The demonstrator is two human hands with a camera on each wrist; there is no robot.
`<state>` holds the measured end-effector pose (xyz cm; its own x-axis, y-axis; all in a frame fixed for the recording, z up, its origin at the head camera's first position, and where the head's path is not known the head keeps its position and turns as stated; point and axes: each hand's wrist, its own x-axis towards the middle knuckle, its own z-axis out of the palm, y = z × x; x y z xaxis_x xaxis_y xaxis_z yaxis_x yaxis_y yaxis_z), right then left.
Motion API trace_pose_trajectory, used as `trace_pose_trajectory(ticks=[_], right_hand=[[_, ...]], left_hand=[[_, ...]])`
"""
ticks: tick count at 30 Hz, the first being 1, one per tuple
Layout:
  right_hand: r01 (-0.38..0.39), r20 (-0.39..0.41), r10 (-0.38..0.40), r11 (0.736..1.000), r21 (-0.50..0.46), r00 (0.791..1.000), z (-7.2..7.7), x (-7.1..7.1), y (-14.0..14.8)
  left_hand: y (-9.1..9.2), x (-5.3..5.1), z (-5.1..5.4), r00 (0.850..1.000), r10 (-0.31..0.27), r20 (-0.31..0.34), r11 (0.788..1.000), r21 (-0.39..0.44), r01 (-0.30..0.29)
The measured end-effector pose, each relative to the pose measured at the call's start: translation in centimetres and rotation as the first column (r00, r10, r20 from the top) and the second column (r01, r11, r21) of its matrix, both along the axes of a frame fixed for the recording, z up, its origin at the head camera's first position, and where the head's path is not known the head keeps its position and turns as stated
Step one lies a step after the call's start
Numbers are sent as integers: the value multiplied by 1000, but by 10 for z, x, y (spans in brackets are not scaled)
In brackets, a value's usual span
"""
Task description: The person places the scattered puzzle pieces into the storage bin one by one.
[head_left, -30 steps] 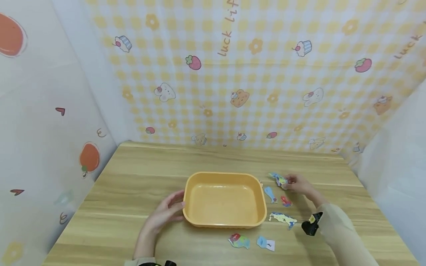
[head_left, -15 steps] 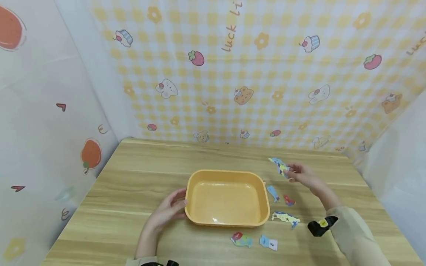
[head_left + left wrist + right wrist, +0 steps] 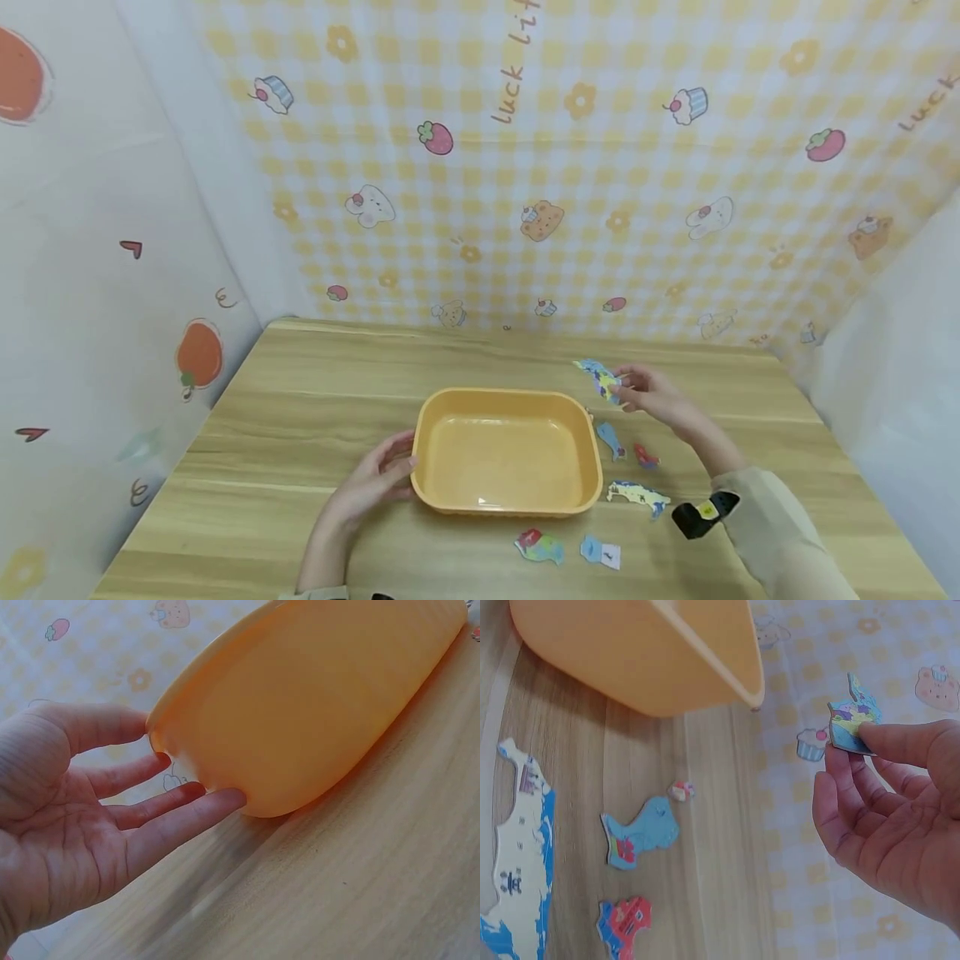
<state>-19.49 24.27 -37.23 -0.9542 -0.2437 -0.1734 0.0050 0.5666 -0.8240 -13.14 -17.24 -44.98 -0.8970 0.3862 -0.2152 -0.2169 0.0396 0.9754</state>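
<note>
My right hand (image 3: 652, 396) pinches a thin puzzle piece (image 3: 857, 714) between thumb and fingers, raised above the table past the back right corner of the yellow plastic basin (image 3: 506, 509). The piece is blue with yellow and purple patches. Against the basin's left end, my left hand (image 3: 82, 810) has its thumb at the rim and its fingertips on the outer wall. To the right of the basin lie a light blue piece (image 3: 611, 439), a red and blue piece (image 3: 646, 456) and a long cream and blue piece (image 3: 637, 493). The basin's inside shows bare.
In front of the basin lie a green and red piece (image 3: 540, 547) and a light blue and white piece (image 3: 601, 551). A small red and white piece (image 3: 681, 790) sits by its right end. The wooden table (image 3: 300, 383) ends at a patterned cloth wall (image 3: 480, 167).
My right hand has lifted the blue and yellow piece off the table, then carried it left toward the basin's back right corner. My left hand stays at the basin.
</note>
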Motion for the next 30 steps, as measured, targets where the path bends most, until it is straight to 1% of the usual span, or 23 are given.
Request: trace_pose_trajectory(ticks=[4,11,15,19,25,28,30], right_hand=[[-39,-18,39,999,-3,999,5,-2,-12],[-84,-26,84,996,-3,996,8,0,-25],[-129,-58,129,992,3,990,11,-4,-29],[-151,-70,152,988,14,986,12,-6,-32],[-189,-78,189,982,6,979,9,-8,-41],[-189,-63,189,982,8,980,4,-7,-45],[-187,-45,188,982,27,981,1,-6,-47]], left_hand=[[-1,0,0,1000,5,-6,1000,13,-5],[-3,2,-1,1000,-11,-9,1000,-24,11],[0,-1,-1,1000,-11,-12,1000,-25,11],[4,-3,0,1000,-7,-5,1000,-24,6],[5,-3,1,1000,15,11,999,-44,-14],[4,-2,2,1000,21,15,999,-49,-20],[3,-1,3,1000,21,17,999,-48,-21]])
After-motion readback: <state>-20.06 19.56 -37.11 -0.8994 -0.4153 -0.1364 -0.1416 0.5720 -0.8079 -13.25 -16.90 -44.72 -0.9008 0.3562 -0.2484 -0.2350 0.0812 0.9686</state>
